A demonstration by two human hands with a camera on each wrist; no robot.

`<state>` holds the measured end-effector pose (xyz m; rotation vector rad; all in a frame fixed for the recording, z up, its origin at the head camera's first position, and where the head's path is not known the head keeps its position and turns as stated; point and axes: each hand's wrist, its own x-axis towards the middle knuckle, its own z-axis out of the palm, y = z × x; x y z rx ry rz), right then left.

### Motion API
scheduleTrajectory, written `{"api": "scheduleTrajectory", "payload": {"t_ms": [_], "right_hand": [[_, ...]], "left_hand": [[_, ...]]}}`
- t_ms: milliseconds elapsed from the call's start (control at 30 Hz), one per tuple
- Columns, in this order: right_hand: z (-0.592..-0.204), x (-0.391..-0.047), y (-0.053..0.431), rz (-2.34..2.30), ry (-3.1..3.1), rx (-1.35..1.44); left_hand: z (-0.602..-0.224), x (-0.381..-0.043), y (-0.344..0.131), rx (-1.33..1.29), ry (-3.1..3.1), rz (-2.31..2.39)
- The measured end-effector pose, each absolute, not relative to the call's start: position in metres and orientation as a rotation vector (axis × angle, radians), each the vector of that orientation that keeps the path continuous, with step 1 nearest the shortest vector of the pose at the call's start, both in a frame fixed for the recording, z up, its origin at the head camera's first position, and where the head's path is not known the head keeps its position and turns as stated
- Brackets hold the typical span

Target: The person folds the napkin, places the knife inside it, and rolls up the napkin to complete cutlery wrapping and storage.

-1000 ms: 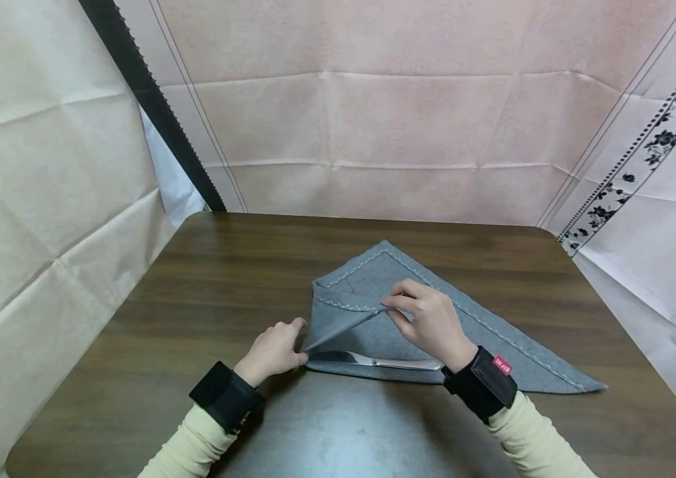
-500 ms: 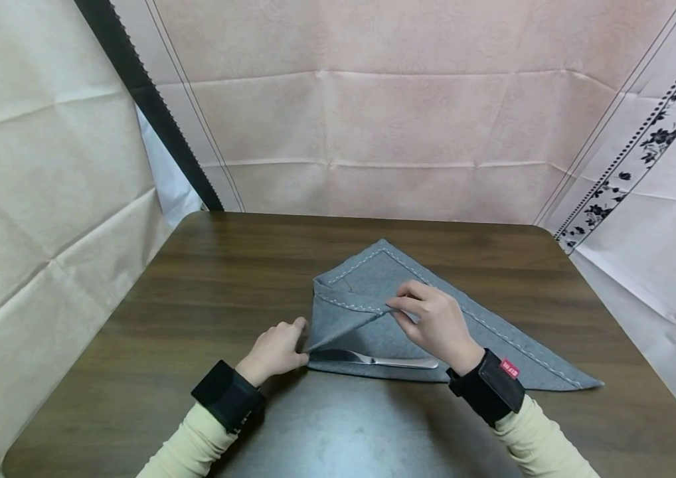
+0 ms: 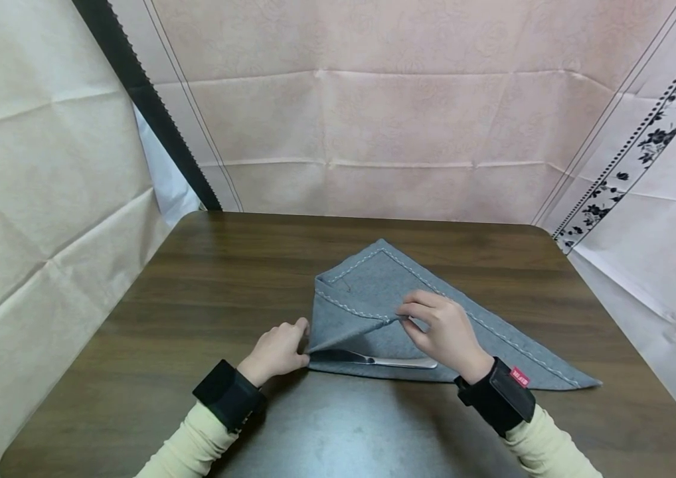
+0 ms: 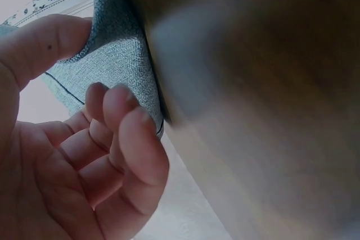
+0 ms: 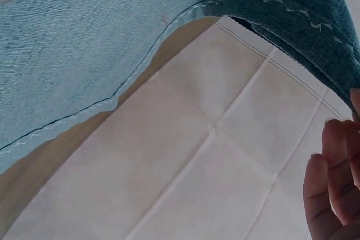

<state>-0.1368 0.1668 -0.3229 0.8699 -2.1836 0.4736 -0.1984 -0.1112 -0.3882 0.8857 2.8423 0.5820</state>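
Observation:
A blue-grey cloth napkin (image 3: pixel 481 338) with white stitching along its border lies folded in a triangle on the table. My right hand (image 3: pixel 445 328) pinches the stitched edge of its left flap between thumb and fingertips, and the flap is lifted. Under the flap, along the front fold, lies a silver table knife (image 3: pixel 400 362), its left end in shadow. At the napkin's left corner is my left hand (image 3: pixel 275 352). In the left wrist view its thumb (image 4: pixel 53 43) presses on the cloth while the other fingers, loosely bent, rest beside it.
The brown wooden table (image 3: pixel 135 385) has rounded far corners. Behind it hangs a creased pinkish sheet (image 3: pixel 398 133), with a black band (image 3: pixel 159 113) at left and a flower-patterned strip (image 3: pixel 643 153) at right.
My right hand has moved a little to the right and down, drawing the flap's edge with it. My left hand stays at the left corner, and the knife keeps its place.

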Motion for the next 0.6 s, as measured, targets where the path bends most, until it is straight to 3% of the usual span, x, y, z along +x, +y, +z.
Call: {"api": "scheduleTrajectory", "payload": {"t_ms": [600], "right_hand": [[-0.337,-0.135,0.178,0.539,-2.238,0.821]], "left_hand": [[-0.389,-0.200,-0.108,0.903,2.839,0.561]]}}
